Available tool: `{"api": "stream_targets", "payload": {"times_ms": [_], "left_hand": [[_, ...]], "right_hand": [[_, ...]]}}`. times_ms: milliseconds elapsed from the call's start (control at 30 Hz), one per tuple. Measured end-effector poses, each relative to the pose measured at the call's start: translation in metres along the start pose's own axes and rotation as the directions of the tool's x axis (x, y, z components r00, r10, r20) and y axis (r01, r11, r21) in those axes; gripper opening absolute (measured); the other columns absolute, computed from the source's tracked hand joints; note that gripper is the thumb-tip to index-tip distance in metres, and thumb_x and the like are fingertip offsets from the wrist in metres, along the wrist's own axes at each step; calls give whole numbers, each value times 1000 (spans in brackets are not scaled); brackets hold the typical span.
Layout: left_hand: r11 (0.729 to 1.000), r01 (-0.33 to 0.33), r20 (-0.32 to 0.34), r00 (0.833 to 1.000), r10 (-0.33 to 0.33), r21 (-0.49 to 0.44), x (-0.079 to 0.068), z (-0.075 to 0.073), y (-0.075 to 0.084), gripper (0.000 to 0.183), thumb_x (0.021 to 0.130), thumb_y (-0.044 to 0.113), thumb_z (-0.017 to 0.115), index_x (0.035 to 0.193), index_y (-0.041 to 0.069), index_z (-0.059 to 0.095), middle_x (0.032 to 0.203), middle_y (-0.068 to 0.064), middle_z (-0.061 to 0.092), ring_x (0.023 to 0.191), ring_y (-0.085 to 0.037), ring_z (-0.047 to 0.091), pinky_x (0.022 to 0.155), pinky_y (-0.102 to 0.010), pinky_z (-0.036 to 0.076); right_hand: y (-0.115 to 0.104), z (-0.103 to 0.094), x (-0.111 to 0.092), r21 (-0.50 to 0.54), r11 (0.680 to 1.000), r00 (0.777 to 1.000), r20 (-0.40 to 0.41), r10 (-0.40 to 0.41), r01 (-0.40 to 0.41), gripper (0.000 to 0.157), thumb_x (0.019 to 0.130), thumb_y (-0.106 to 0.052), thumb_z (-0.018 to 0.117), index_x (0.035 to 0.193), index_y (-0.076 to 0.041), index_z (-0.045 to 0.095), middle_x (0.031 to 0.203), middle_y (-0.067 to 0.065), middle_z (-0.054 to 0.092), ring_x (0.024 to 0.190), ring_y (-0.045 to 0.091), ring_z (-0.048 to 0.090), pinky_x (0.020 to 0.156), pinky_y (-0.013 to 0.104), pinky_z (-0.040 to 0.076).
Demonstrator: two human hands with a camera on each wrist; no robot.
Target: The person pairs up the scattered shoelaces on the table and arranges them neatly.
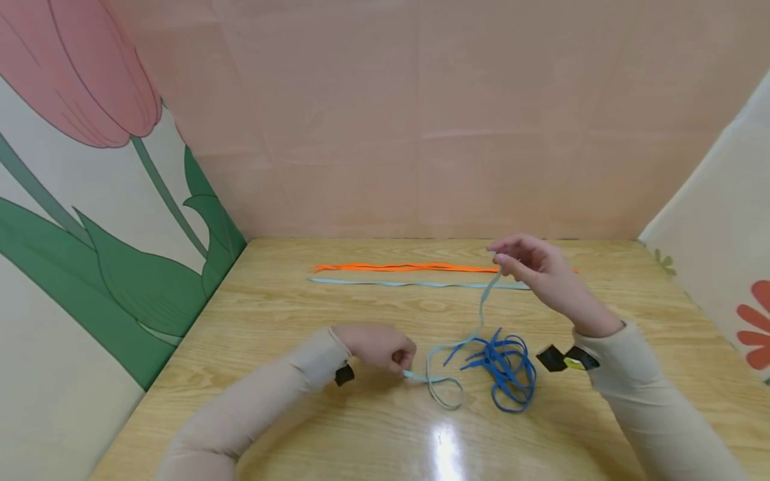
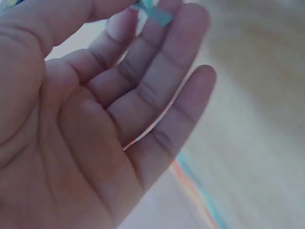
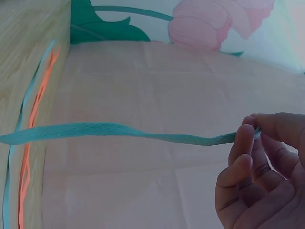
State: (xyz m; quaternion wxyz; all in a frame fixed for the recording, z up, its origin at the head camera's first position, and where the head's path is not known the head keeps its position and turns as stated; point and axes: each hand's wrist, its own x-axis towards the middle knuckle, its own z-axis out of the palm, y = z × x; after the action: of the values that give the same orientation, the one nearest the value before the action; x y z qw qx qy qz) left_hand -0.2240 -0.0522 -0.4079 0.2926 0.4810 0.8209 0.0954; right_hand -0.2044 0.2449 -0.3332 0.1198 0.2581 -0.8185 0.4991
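Observation:
A light blue shoelace (image 1: 483,300) runs between the two hands. My right hand (image 1: 535,270) pinches one end of it above the table; in the right wrist view the flat lace (image 3: 95,130) stretches away from thumb and fingertips. Low over the table, my left hand (image 1: 379,347) pinches the lace near its other end, and a bit of it (image 2: 159,16) shows at the fingertips in the left wrist view. Between the hands the slack forms a loop on the tabletop. Beside that loop lies a tangled bundle of dark blue shoelaces (image 1: 505,367).
Toward the back of the wooden table (image 1: 271,314), orange laces (image 1: 385,267) lie stretched out sideways. Just in front of them another light blue lace (image 1: 373,282) lies straight, parallel to them. A pinkish cloth wall (image 1: 415,133) rises behind, with flower-printed panels at both sides.

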Motion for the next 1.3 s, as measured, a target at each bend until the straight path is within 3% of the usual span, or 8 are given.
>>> {"api": "stream_targets", "payload": {"times_ms": [200, 400, 500, 600, 767, 900, 1067, 1300], "left_hand": [[965, -57, -230, 973, -4, -257, -28, -46, -24, 2, 97, 11, 58, 95, 10, 58, 85, 0, 60, 74, -7, 53, 66, -20, 46], [840, -178, -546, 822, -160, -513, -66, -90, -49, 8, 96, 9, 59, 101, 2, 58, 94, -11, 62, 87, -21, 62, 82, -31, 54], [785, -241, -675, 683, -280, -570, -84, -100, -65, 11, 95, 9, 62, 102, 1, 59, 92, -7, 63, 85, -17, 63, 83, -30, 55], [750, -281, -743, 544, -390, -599, -98, -101, -83, 11, 94, 14, 64, 100, 4, 62, 87, 2, 63, 83, -15, 62, 82, -26, 55], [703, -263, -741, 375, -557, -661, -118, -94, -117, 13, 93, 19, 66, 98, 7, 65, 84, 5, 62, 82, -13, 59, 82, -23, 54], [688, -190, -705, 336, -624, -700, -126, -86, -141, 26, 94, 22, 65, 106, -1, 64, 85, 6, 60, 80, -8, 57, 82, -22, 54], [677, -128, -675, 329, -660, -724, -126, -76, -166, 29, 94, 22, 65, 109, -3, 64, 90, 3, 63, 81, -7, 58, 82, -21, 54], [737, 186, -700, 230, -676, -650, -127, -53, -188, 24, 96, 23, 63, 102, 1, 69, 92, -7, 66, 83, -15, 60, 78, -29, 48]], "right_hand": [[4, -23, 3, 417, 901, 985, -163, -51, 116, 24, 96, 8, 51, 116, 7, 63, 93, 0, 69, 71, 9, 60, 60, 17, 49], [23, -60, 6, 880, 334, 925, -376, 55, 338, 18, 96, 10, 45, 107, 15, 58, 94, 20, 64, 76, 27, 63, 65, 32, 56], [40, -82, 4, 874, 201, 867, -474, 154, 442, 15, 94, 7, 47, 104, 14, 55, 89, 23, 62, 72, 31, 63, 61, 36, 56], [64, -102, -3, 823, 230, 787, -566, 245, 520, 13, 91, 11, 50, 102, 16, 53, 87, 24, 61, 71, 32, 65, 62, 34, 58], [106, -129, -22, 757, 487, 682, -631, 370, 437, 9, 84, 19, 58, 93, 17, 57, 79, 21, 63, 65, 28, 67, 61, 33, 59], [127, -143, -38, 735, 629, 687, -595, 416, 256, 10, 82, 19, 62, 90, 13, 61, 77, 16, 68, 63, 24, 70, 61, 31, 59], [144, -147, -46, 719, 692, 719, -513, 469, 61, 11, 82, 14, 65, 91, 8, 64, 77, 10, 71, 66, 18, 71, 63, 28, 59], [169, -142, -56, 658, 746, 681, -500, 535, -103, 6, 83, 7, 67, 82, 2, 65, 70, 3, 69, 59, 11, 69, 59, 21, 57]]}}
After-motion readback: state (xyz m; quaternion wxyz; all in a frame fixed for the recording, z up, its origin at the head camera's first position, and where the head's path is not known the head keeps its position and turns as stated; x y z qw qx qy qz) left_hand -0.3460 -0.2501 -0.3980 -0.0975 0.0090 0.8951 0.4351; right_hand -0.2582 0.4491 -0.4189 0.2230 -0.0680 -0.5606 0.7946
